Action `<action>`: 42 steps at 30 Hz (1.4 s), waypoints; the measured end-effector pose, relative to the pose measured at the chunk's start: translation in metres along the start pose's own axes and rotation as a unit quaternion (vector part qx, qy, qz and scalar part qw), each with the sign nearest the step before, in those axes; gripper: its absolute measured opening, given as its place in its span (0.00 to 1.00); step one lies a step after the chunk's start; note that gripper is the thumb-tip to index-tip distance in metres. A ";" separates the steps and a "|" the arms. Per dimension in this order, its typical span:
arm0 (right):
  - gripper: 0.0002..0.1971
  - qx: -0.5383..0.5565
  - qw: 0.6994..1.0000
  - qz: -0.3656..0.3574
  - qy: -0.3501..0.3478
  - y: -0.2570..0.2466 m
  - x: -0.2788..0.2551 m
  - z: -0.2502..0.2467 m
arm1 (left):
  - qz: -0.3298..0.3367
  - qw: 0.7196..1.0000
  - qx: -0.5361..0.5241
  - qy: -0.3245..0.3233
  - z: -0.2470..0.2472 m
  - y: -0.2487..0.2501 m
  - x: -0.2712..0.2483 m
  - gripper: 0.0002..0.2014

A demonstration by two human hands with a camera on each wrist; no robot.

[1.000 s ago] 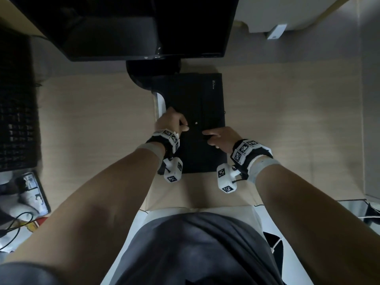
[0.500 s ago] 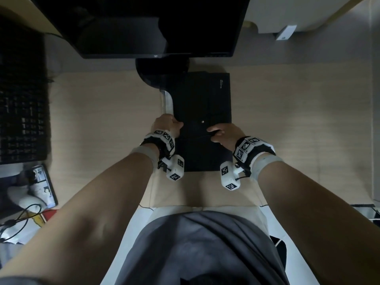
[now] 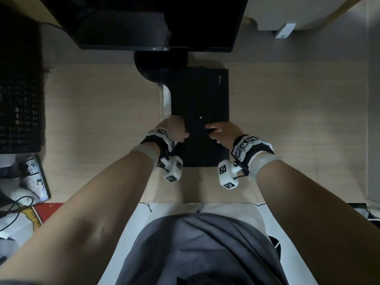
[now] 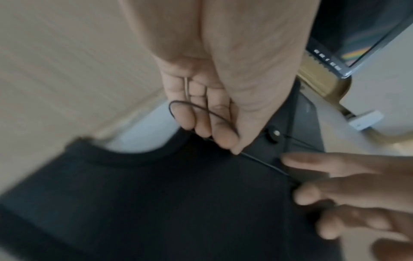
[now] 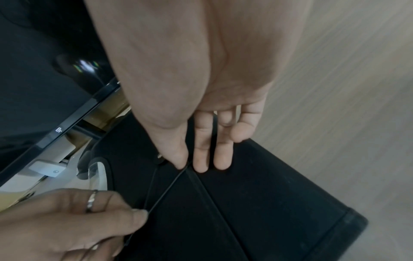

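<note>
A black folder (image 3: 205, 95) with a small round button (image 3: 200, 117) on its flap lies lengthwise on the wooden desk (image 3: 98, 120). My left hand (image 3: 174, 130) is at its left edge and my right hand (image 3: 220, 132) at its right, both just nearer to me than the button. In the left wrist view, thumb and forefinger of the left hand (image 4: 230, 148) pinch a thin black cord (image 4: 261, 162), which also loops over the fingers. The cord (image 5: 165, 194) runs taut across the folder (image 5: 268, 194) to my right hand (image 5: 190, 167), which pinches it at the flap edge.
A dark monitor (image 3: 156, 21) on a round black base (image 3: 160, 60) stands just beyond the folder. A black keyboard (image 3: 18, 89) lies at the far left, with a phone (image 3: 35, 177) and cables below it. A white strip (image 3: 166, 99) shows under the folder's left edge.
Both hands have drawn back toward me along the folder, from beside the button to just below it. The cord is now stretched between them.
</note>
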State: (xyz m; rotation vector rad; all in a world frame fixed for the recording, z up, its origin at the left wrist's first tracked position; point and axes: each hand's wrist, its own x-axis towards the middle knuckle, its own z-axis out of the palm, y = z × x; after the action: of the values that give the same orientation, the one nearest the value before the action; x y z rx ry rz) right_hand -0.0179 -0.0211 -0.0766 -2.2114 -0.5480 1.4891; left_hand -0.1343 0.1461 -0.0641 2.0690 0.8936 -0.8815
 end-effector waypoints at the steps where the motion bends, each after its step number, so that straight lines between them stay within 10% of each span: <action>1: 0.21 -0.003 1.000 -0.001 0.001 0.000 -0.001 0.000 | 0.006 1.000 0.006 -0.002 0.004 0.002 -0.001 0.12; 20: 0.05 -0.296 0.954 0.017 0.032 0.060 -0.029 -0.023 | -0.074 0.938 -0.338 0.026 0.073 0.037 -0.020 0.09; 27: 0.11 -0.053 0.997 -0.051 0.015 0.072 -0.039 -0.029 | -0.083 0.936 -0.340 -0.035 0.077 0.086 -0.025 0.07; 33: 0.20 0.166 0.976 -0.067 -0.121 0.071 -0.044 -0.021 | 0.035 0.948 -0.310 0.063 0.062 0.088 -0.014 0.08; 42: 0.13 0.101 0.987 -0.104 -0.070 0.077 -0.041 -0.016 | 0.041 0.972 -0.224 0.053 0.041 0.105 0.005 0.07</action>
State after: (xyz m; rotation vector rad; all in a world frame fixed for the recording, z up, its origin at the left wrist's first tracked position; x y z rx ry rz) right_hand -0.0106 -0.1094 -0.0808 -1.8461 -0.6227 1.5244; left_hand -0.0610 0.0611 -0.0547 1.7532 0.9541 -0.4730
